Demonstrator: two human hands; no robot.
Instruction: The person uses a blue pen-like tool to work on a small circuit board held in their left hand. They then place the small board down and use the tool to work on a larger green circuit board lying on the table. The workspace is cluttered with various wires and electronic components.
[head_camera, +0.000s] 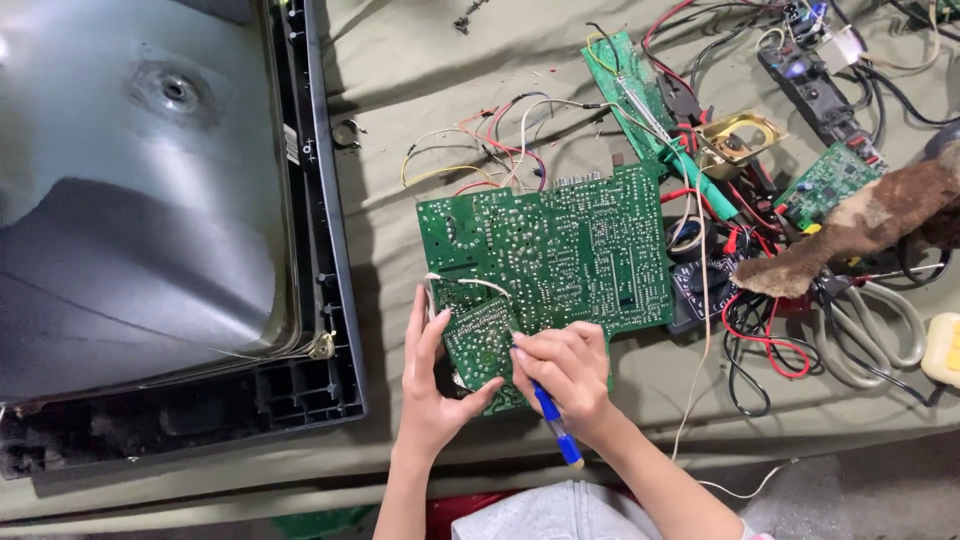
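A large green circuit board (560, 245) lies solder side up on the cloth-covered table (420, 60). A smaller green board (478, 340) sits at its near left corner. My left hand (430, 385) cups that small board from the left and below. My right hand (565, 370) is closed around a blue-handled tool (556, 428), with its tip hidden at the board just above my fingers.
A big grey picture tube in a black frame (335, 300) fills the left. Loose coloured wires (490, 140), a narrow green board (640, 95), a small speaker (738, 140), a power strip (815, 90), scissors (880, 330) and a brown furry object (860, 225) crowd the right.
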